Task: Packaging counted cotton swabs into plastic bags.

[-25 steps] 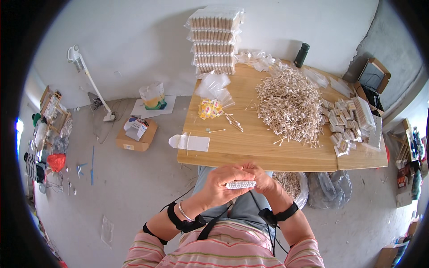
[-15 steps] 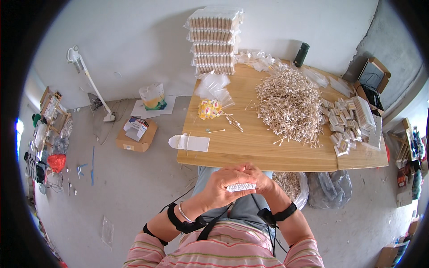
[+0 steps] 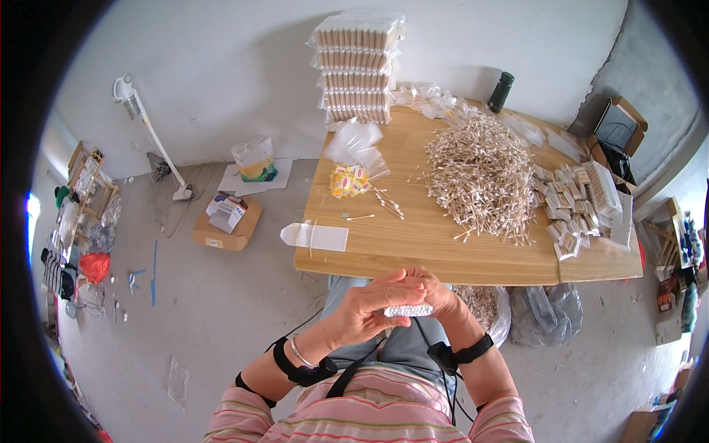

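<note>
Just off the table's front edge, above my lap, a compact bundle of cotton swabs (image 3: 408, 311) rests between my hands, its rows of white tips turned toward me. My left hand (image 3: 363, 306) pinches it from the left, fingers over the top and thumb underneath. Around its right and far side curls my right hand (image 3: 442, 298). The far side of the bundle is hidden by the fingers. Nearest on the wooden table (image 3: 413, 258) lies a white card strip (image 3: 325, 238) with a pointed end. A big heap of loose cotton swabs (image 3: 480, 177) is spread farther back.
Packed swab bags form a tall stack (image 3: 354, 66) at the back left. Yellow packets (image 3: 348, 181) and clear plastic bags (image 3: 356, 144) lie before it. Small swab packs (image 3: 572, 199) pile up at right, and a green bottle (image 3: 501, 91) stands behind. Plastic sacks (image 3: 546, 314) sit below the table.
The bundle and my hands have shifted slightly right. My left fingers have straightened and loosened a little over the bundle.
</note>
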Motion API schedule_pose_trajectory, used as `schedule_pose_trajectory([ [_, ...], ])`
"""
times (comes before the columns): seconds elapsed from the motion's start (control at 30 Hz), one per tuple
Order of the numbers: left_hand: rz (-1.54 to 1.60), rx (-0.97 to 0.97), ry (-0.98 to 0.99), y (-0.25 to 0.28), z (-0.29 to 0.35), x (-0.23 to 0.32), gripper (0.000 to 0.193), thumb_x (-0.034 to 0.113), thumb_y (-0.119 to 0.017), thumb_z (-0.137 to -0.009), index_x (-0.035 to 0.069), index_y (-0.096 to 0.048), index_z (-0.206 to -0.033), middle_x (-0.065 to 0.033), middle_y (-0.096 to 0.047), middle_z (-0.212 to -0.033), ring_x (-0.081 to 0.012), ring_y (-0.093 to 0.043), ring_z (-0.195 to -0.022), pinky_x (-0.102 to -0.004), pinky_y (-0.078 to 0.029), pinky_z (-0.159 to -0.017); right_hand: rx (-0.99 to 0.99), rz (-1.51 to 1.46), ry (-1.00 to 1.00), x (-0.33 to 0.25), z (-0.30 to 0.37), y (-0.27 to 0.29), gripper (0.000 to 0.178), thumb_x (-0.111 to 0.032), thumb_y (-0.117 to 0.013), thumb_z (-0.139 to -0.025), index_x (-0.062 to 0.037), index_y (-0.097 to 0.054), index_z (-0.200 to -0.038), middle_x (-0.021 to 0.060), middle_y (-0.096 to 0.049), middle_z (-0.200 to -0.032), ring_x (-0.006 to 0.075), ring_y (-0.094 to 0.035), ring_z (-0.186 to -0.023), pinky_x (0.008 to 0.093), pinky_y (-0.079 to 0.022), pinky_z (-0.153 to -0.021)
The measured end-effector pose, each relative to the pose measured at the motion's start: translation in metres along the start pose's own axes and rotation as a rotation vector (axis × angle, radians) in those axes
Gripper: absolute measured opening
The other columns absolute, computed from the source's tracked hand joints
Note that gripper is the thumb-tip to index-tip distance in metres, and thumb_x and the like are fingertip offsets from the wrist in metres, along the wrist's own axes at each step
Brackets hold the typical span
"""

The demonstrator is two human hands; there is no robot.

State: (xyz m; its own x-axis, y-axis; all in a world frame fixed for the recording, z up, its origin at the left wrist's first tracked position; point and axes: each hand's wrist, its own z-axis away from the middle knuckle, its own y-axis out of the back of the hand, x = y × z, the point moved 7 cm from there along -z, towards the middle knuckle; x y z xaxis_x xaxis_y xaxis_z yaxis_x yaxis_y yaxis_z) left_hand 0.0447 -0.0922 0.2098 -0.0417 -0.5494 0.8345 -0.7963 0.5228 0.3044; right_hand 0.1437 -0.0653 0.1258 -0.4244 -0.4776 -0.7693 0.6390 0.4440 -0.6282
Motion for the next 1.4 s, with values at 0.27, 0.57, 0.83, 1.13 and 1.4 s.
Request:
schedule_pose_trajectory([
  [0.27, 0.107, 0.068, 0.119, 0.0, -0.002, -0.001, 0.041, 0.019, -0.072, -0.08, 0.004, -0.064, -0.117, -0.0098, -0.066, -0.118, -0.0212, -0.058, -0.118, -0.0443, -0.029, -0.113, -0.053, -0.049, 0.001, 0.006, -0.001, 0.006, 0.03, -0.022, -0.067, -0.084, 0.0019, -0.066, -0.103, 0.0045, -0.068, -0.091, 0.0102, -0.063, -0.078, 0.0247, -0.051, -0.068],
  [0.57, 0.038, 0.136, 0.107, 0.011, 0.01, -0.03, 0.059, 0.025, -0.071, -0.085, 0.003, -0.047, -0.134, -0.0107, -0.059, -0.127, -0.0264, -0.053, -0.121, -0.0385, -0.029, -0.111, 0.311, 0.141, -0.025, 0.003, -0.009, 0.049, 0.014, -0.017, -0.063, -0.085, -0.0032, -0.066, -0.084, -0.0014, -0.063, -0.074, 0.0081, -0.057, -0.066, 0.0246, -0.045, -0.058],
  [0.83, 0.135, 0.247, 0.564, 0.015, 0.036, -0.124, 0.041, 0.01, -0.066, -0.087, -0.002, -0.05, -0.123, -0.0106, -0.065, -0.106, -0.0176, -0.062, -0.103, -0.0318, -0.045, -0.094, 0.305, 1.219, 0.349, -0.034, -0.024, 0.032, 0.023, -0.02, -0.066, -0.084, -0.001, -0.059, -0.073, 0.0056, -0.056, -0.059, 0.0159, -0.052, -0.056, 0.0326, -0.04, -0.053],
  [1.13, -0.08, 0.458, 0.567, 0.016, 0.052, -0.172, 0.025, -0.006, -0.069, -0.078, -0.002, -0.058, -0.1, -0.0096, -0.067, -0.094, -0.0185, -0.067, -0.091, -0.0284, -0.053, -0.08, 0.439, 1.054, 0.428, -0.003, -0.024, 0.06, 0.022, -0.003, -0.078, -0.07, -0.0005, -0.065, -0.086, 0.0104, -0.063, -0.083, 0.0212, -0.062, -0.071, 0.0321, -0.051, -0.066],
  [1.4, 0.002, 0.397, 0.546, 0.011, 0.057, -0.182, 0.025, 0.011, -0.069, -0.084, -0.002, -0.062, -0.104, -0.0114, -0.069, -0.096, -0.0177, -0.066, -0.092, -0.0295, -0.052, -0.082, 0.521, 0.876, 0.267, 0.032, -0.026, 0.092, 0.019, -0.003, -0.076, -0.076, -0.0009, -0.068, -0.092, 0.007, -0.066, -0.086, 0.0141, -0.064, -0.079, 0.0261, -0.052, -0.07],
])
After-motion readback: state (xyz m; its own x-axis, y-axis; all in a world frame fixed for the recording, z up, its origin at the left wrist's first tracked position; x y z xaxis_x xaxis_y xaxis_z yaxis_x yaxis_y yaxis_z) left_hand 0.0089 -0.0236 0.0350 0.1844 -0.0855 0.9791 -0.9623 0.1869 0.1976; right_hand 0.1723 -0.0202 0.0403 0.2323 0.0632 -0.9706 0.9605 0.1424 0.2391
